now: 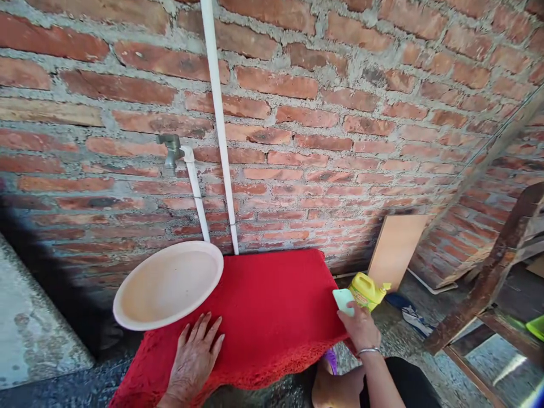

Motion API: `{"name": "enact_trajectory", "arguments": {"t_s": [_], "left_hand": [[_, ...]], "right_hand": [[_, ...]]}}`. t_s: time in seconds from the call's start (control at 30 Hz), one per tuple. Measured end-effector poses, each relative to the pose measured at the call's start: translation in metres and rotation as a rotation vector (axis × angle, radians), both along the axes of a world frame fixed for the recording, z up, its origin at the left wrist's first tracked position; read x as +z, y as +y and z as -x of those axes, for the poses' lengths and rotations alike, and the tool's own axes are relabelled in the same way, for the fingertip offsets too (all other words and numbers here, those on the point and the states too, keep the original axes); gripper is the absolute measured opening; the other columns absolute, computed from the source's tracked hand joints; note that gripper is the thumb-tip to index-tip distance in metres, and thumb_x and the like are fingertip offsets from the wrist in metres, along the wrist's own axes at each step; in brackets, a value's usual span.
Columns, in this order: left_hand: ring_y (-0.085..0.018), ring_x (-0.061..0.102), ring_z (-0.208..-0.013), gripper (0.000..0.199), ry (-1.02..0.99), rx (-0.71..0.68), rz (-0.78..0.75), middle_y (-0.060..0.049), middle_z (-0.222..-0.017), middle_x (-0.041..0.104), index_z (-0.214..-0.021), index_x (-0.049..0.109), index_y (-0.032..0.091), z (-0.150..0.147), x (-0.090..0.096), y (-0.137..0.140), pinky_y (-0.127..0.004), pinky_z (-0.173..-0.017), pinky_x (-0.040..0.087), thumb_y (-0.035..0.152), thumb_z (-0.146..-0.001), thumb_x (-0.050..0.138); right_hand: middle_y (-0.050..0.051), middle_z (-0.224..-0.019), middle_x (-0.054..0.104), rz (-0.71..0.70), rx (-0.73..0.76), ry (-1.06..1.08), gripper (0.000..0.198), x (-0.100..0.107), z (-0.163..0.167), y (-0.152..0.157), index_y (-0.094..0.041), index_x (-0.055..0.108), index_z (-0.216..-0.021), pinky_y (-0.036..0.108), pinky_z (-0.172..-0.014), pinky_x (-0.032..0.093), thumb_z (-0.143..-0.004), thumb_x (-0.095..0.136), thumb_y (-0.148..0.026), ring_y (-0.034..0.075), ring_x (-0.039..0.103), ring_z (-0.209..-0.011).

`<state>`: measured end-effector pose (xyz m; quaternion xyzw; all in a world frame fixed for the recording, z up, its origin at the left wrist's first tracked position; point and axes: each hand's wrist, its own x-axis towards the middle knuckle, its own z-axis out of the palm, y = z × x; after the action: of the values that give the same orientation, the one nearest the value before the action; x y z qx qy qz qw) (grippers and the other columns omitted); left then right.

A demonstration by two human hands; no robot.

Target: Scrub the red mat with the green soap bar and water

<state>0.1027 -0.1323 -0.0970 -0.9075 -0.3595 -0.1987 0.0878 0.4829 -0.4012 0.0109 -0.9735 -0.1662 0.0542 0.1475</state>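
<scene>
My left hand point(194, 356) lies flat with fingers spread on the red cloth point(272, 300), just below the rim of a wide, pale basin point(170, 283). My right hand point(360, 330) is closed on a pale mint-green flat block point(343, 301) with rounded corners; its exact kind does not show. This block is at the right edge of the cloth-covered table, with my fingers covering its lower end. Behind it stands a yellow jug point(364, 288) with a handle and a printed label. The basin is tilted and shows nothing inside.
A metal tap point(170, 152) on a white pipe point(196, 195) sticks out from the brick wall point(297, 124) above the basin. On the right are a leaning board point(395, 249), slippers point(414, 318) on the floor and a wooden frame point(488, 289). A concrete block point(38, 328) stands at left.
</scene>
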Motion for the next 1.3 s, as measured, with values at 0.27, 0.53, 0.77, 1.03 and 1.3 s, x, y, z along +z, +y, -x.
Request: {"name": "enact_trajectory", "arguments": {"t_s": [0.27,0.53,0.77,1.03,1.3], "left_hand": [[-0.030,0.056,-0.131,0.047,-0.029,0.001,0.037,-0.010,-0.142,0.064,-0.131,0.069,0.028,0.002,0.006,-0.001,-0.054,-0.112,0.037,0.039,-0.095,0.042],[-0.029,0.056,-0.131,0.049,0.001,0.006,0.017,-0.010,-0.141,0.064,-0.131,0.070,0.026,0.002,0.002,0.002,-0.053,-0.111,0.038,0.036,-0.094,0.039],[-0.029,0.056,-0.131,0.047,-0.015,-0.012,-0.012,-0.010,-0.140,0.065,-0.130,0.070,0.027,0.004,-0.003,0.006,-0.054,-0.112,0.037,0.035,-0.093,0.042],[-0.028,0.054,-0.134,0.049,0.054,-0.035,-0.037,-0.006,-0.141,0.065,-0.128,0.071,0.029,0.009,-0.011,0.012,-0.054,-0.112,0.039,0.028,-0.091,0.040],[-0.027,0.055,-0.133,0.046,0.021,0.031,0.058,-0.006,-0.142,0.064,-0.129,0.070,0.029,0.001,0.000,0.005,-0.052,-0.114,0.038,0.032,-0.092,0.043]], "right_hand": [[0.004,-0.113,0.063,-0.161,0.212,-0.026,0.031,-0.018,0.024,0.017,-0.029,0.067,-0.114,0.031,-0.086,0.053,-0.087,0.062,-0.043,0.020,0.068,-0.096],[0.010,-0.111,0.063,-0.076,0.029,-0.022,0.034,-0.020,-0.002,-0.004,-0.025,0.068,-0.116,0.039,-0.086,0.053,-0.086,0.060,-0.041,0.027,0.068,-0.100],[0.013,-0.118,0.063,-0.197,0.122,-0.116,0.036,-0.025,0.015,0.028,-0.022,0.069,-0.119,0.037,-0.092,0.053,-0.091,0.057,-0.040,0.027,0.066,-0.107],[0.006,-0.120,0.065,-0.172,0.257,-0.046,0.030,-0.024,0.031,0.068,-0.030,0.072,-0.117,0.029,-0.090,0.052,-0.088,0.066,-0.036,0.021,0.066,-0.105],[0.016,-0.120,0.061,-0.119,-0.088,-0.102,0.042,-0.024,-0.013,0.020,-0.023,0.066,-0.126,0.041,-0.085,0.053,-0.094,0.055,-0.046,0.031,0.067,-0.107]]}}
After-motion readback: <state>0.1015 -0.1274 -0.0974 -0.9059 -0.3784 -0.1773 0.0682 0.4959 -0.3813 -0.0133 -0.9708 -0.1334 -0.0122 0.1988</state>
